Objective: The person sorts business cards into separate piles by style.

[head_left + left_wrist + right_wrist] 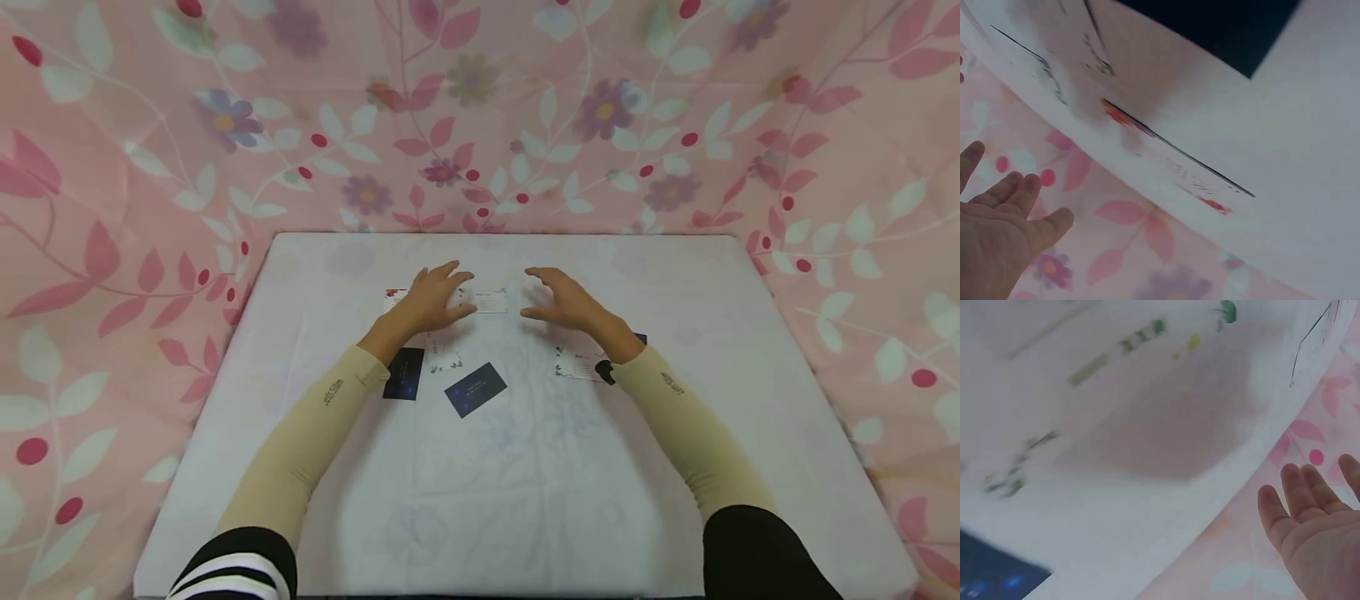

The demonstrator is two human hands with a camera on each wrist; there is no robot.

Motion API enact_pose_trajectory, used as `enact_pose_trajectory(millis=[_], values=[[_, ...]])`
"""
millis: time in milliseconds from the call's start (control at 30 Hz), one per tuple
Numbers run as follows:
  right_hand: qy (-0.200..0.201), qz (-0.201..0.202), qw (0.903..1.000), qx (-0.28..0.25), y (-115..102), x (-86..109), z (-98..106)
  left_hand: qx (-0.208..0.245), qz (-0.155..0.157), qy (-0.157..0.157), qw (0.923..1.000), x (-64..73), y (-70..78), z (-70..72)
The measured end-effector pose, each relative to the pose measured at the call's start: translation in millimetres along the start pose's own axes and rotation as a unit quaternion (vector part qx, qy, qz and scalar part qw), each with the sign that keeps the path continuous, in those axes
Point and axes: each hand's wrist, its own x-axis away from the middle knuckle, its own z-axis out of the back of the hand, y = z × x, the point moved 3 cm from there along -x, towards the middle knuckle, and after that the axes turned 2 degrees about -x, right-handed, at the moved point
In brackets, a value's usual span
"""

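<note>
My left hand (432,298) hovers over the far middle of the table, fingers spread and loosely bent, holding nothing. Across a gap, my right hand (564,302) faces it, likewise bare, its fingers relaxed. Beneath and beside the left hand lie a white card with red flowers (1172,164), partly hidden in the head view, a white card with leafy corners (491,301) and another white leafy card (445,357). A dark blue card (403,377) sits by the left wrist, and a second dark blue card (476,389) lies slanted nearer. Below the right wrist is a white card with green sprigs (577,364).
A dark blue card corner (641,338) shows behind the right wrist, mostly hidden. The table (525,500) wears a white cloth. Pink floral fabric (480,125) hangs behind it and along both sides.
</note>
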Motion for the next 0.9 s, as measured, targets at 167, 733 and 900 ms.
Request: enact_pose_trajectory(millis=[167,733,900], values=[[0.015,0.028,0.9977,0.06,5.8,28.0,0.4,-0.017,-0.033,-0.009,0.9992,14.7,16.8,-11.5],[0.044,0.028,0.9899,0.132,41.2,120.9,-2.8,-0.079,-0.073,-0.023,0.994,36.2,61.5,-43.3],[0.056,-0.007,0.9908,0.123,53.5,144.4,1.4,-0.089,-0.083,-0.019,0.9924,30.6,78.3,-53.6]])
